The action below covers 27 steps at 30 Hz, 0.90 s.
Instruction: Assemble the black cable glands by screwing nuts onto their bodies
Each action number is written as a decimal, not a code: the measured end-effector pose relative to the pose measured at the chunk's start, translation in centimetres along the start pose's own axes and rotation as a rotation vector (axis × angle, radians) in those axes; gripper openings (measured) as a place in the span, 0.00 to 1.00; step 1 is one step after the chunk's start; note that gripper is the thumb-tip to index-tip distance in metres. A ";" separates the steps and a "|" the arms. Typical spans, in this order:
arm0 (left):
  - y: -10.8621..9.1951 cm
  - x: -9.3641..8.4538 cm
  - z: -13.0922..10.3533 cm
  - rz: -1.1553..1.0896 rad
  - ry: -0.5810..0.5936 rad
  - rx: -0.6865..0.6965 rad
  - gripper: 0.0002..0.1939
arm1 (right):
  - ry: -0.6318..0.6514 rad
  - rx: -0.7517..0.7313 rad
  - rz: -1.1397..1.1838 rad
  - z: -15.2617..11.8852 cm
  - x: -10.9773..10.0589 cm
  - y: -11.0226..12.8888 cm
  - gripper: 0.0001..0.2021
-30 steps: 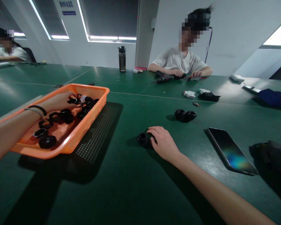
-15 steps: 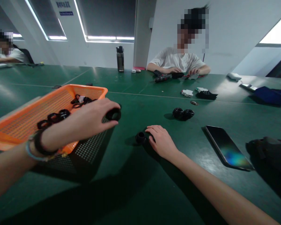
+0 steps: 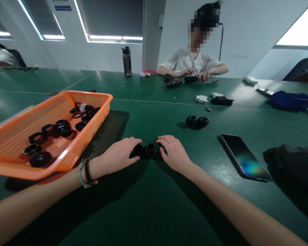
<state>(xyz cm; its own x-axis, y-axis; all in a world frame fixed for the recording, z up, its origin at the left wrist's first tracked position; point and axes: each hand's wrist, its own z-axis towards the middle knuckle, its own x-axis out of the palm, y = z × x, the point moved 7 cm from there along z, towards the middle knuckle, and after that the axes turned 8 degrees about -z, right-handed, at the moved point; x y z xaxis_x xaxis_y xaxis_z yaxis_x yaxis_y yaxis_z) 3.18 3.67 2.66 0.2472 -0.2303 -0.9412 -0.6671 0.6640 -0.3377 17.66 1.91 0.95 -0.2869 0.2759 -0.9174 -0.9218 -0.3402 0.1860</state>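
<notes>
My left hand (image 3: 120, 155) is closed round a black ring-shaped nut (image 3: 136, 151), which sits against the left end of a black plastic pipe fitting (image 3: 151, 149). The fitting has a round opening facing up toward me. At its right end, the fingers of my right hand (image 3: 175, 152) curl round it. Both hands are low over the green table (image 3: 154, 212). On the left, an orange basket (image 3: 69, 153) holds several black rings and nuts (image 3: 63, 128).
Two black fittings (image 3: 197, 122) stand together beyond my right hand. A phone (image 3: 244, 157) and a dark cloth item (image 3: 292, 167) lie to the right. Across the table a person (image 3: 192, 63) handles parts near a power drill (image 3: 173, 83). A bottle (image 3: 127, 61) stands at the back.
My left hand has come from over the basket's edge, right and down, bringing the black nut to the fitting. My right hand has stayed at the fitting. The view has shifted slightly.
</notes>
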 end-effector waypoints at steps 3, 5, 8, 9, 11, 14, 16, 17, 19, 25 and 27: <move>0.4 0.5 0.1 -0.098 -0.018 0.011 0.24 | -0.020 0.029 0.112 -0.2 -0.3 -0.3 0.13; 0.8 0.6 0.1 -0.173 -0.044 0.002 0.27 | -0.051 0.061 0.249 -0.3 -0.7 -0.6 0.15; 1.4 0.7 0.0 -0.257 -0.116 -0.016 0.30 | -0.063 0.125 0.441 -0.6 -0.8 -0.8 0.18; 1.6 0.7 0.0 -0.281 -0.145 -0.014 0.29 | -0.046 0.141 0.469 -0.6 -0.7 -0.7 0.20; 1.7 0.8 0.0 -0.322 -0.189 0.005 0.26 | 0.002 0.144 0.453 -0.5 -0.3 -0.2 0.24; 1.6 1.0 0.1 -0.352 -0.224 0.035 0.19 | 0.055 0.110 0.370 -0.1 0.1 0.4 0.26; 1.6 1.0 0.4 -0.356 -0.248 0.039 0.16 | 0.075 0.090 0.353 0.3 0.2 0.4 0.24; 1.6 0.9 0.5 -0.360 -0.261 0.037 0.16 | 0.084 0.081 0.351 0.6 0.2 0.2 0.22; 1.7 0.9 0.9 -0.369 -0.284 0.033 0.15 | 0.105 0.061 0.332 1.0 0.4 -0.1 0.17; 2.0 0.9 2.5 -0.370 -0.325 -0.018 0.17 | 0.035 0.131 0.262 2.3 0.9 -1.8 0.14; 2.1 0.9 3.4 -0.386 -0.332 -0.039 0.17 | 0.026 0.163 0.237 2.6 1.1 -2.1 0.15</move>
<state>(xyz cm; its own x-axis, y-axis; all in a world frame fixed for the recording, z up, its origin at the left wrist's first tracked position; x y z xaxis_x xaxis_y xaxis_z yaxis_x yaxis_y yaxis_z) 4.41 7.29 1.12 0.6867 -0.2112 -0.6956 -0.5068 0.5468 -0.6664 18.63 5.27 0.47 -0.4946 0.1820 -0.8498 -0.8601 -0.2432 0.4485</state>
